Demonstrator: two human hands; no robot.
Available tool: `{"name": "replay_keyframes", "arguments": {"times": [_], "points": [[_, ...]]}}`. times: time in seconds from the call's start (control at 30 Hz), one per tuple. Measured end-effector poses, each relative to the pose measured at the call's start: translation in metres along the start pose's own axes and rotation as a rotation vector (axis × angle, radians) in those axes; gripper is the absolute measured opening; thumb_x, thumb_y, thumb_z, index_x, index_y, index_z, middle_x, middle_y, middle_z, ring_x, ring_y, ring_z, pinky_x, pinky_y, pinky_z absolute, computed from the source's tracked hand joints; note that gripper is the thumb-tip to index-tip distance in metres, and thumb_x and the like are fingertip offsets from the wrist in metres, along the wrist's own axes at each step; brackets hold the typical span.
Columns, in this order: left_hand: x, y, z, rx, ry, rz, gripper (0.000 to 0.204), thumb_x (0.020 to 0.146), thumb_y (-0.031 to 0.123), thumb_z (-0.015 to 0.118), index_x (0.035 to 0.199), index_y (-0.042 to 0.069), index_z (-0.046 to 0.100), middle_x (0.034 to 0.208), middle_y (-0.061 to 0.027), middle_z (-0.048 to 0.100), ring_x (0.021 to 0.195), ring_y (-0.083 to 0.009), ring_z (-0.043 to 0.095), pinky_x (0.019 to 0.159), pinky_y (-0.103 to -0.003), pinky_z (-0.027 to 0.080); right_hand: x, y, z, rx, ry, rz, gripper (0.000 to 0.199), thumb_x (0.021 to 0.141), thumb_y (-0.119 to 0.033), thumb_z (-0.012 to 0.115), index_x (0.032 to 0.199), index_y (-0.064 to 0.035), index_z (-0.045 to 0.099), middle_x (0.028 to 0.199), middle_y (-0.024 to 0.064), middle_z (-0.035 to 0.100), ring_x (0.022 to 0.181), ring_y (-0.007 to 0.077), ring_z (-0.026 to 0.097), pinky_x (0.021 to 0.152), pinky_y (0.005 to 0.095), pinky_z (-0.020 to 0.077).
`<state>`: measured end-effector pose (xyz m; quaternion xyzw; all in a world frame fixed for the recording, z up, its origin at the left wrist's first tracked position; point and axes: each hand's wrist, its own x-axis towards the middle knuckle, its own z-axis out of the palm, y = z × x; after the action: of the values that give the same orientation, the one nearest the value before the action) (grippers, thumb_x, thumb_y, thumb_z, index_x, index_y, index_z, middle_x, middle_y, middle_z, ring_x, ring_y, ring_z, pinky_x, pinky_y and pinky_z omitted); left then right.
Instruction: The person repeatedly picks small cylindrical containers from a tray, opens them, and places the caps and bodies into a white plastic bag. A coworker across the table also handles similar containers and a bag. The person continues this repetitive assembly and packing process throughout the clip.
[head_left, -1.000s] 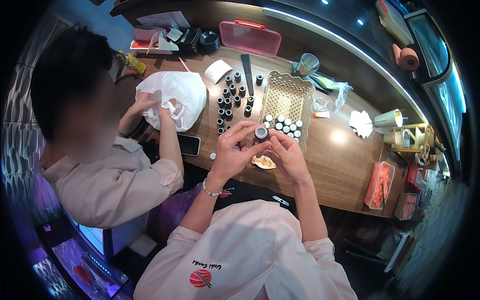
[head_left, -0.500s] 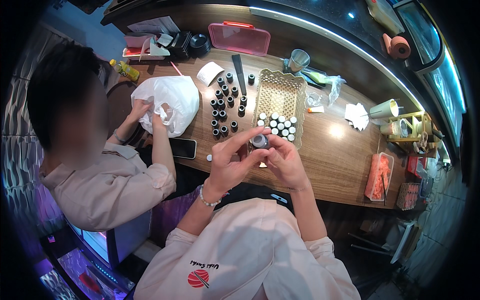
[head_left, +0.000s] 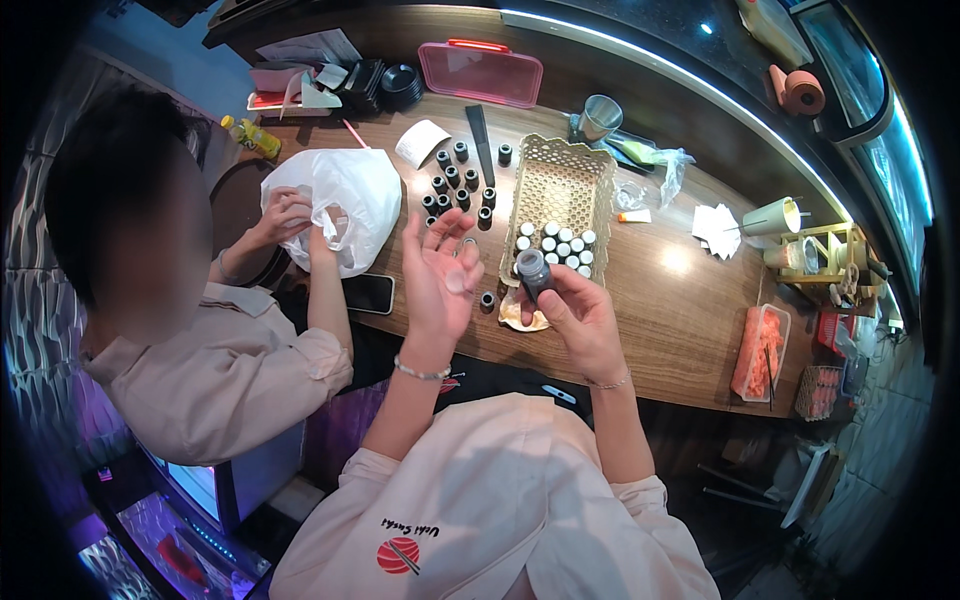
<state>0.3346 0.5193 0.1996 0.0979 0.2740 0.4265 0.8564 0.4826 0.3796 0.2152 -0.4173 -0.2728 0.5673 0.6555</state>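
Note:
My right hand point(head_left: 588, 325) grips a small dark glass bottle point(head_left: 537, 280), held upright above the table's near side. Its neck is uncapped and looks pale grey. To its left, my left hand point(head_left: 432, 295) is turned palm up with its fingers apart. A small translucent piece point(head_left: 455, 279), perhaps a stopper, rests on that palm. Beyond the left hand stand several dark, uncapped bottles point(head_left: 462, 198) in loose rows. White-capped bottles point(head_left: 564, 248) fill the near end of a gold lattice basket point(head_left: 517, 190). One more dark bottle point(head_left: 487, 301) stands between my hands.
At left, a co-worker's hands point(head_left: 288, 215) reach into a white plastic bag point(head_left: 365, 200). A phone point(head_left: 368, 294) lies by the table edge. Behind are a pink-lidded box point(head_left: 480, 75) and a metal cup point(head_left: 599, 118). A tub of orange food point(head_left: 760, 350) sits at right.
My hands have parted. The left moved left and opened palm up, showing a small translucent piece. The right keeps the bottle, whose neck now shows uncovered.

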Motion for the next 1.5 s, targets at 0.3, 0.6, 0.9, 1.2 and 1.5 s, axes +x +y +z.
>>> {"name": "replay_keyframes", "arguments": {"times": [0.3,0.6,0.9,1.2,1.5], "points": [[-0.002,-0.018,-0.005,0.258,0.045,-0.028,0.027,0.107,0.024,0.062,0.121,0.001,0.064,0.107,-0.0069,0.063,0.084,-0.0151,0.056,0.075,-0.03,0.048,-0.007,0.003,-0.008,-0.038,0.025,-0.005,0.037,0.104,-0.008,0.068,0.138,0.0049,0.059,0.114,0.0093,0.07,0.094,0.0124,0.065,0.085,0.0291,0.0561],[-0.043,0.005,0.042,1.275,-0.466,0.677,0.03,0.086,0.005,0.084,0.116,0.004,0.079,0.112,-0.0082,0.073,0.079,-0.0117,0.059,0.067,-0.024,0.048,-0.013,-0.001,-0.004,-0.079,0.084,-0.061,0.042,0.101,-0.004,0.071,0.14,0.0054,0.059,0.123,0.0101,0.067,0.107,0.0157,0.066,0.092,0.0318,0.0583],[-0.048,0.013,0.056,1.464,-0.55,0.8,0.021,0.085,-0.002,0.081,0.105,0.003,0.08,0.108,-0.0108,0.074,0.086,-0.0189,0.068,0.07,-0.03,0.054,-0.011,-0.014,0.003,-0.374,0.099,-0.199,0.041,0.097,-0.003,0.074,0.136,0.0038,0.065,0.124,0.0106,0.066,0.112,0.0171,0.065,0.096,0.0314,0.0569],[-0.054,0.009,0.061,1.634,-0.567,0.931,0.026,0.083,-0.004,0.08,0.107,0.003,0.074,0.109,-0.0113,0.073,0.087,-0.0251,0.065,0.071,-0.034,0.053,-0.006,0.003,0.006,-0.209,0.093,-0.131,0.043,0.098,0.004,0.068,0.14,0.003,0.058,0.131,0.0105,0.065,0.121,0.018,0.064,0.104,0.0334,0.0533],[-0.061,0.011,0.058,1.71,-0.579,1.001,0.026,0.082,-0.001,0.082,0.106,0.004,0.074,0.113,-0.0088,0.073,0.083,-0.0255,0.063,0.07,-0.036,0.052,-0.004,0.013,0.014,-0.261,0.11,-0.239,0.041,0.098,0.007,0.066,0.138,0.0021,0.058,0.13,0.0102,0.066,0.12,0.0177,0.065,0.106,0.0326,0.0508]]}}
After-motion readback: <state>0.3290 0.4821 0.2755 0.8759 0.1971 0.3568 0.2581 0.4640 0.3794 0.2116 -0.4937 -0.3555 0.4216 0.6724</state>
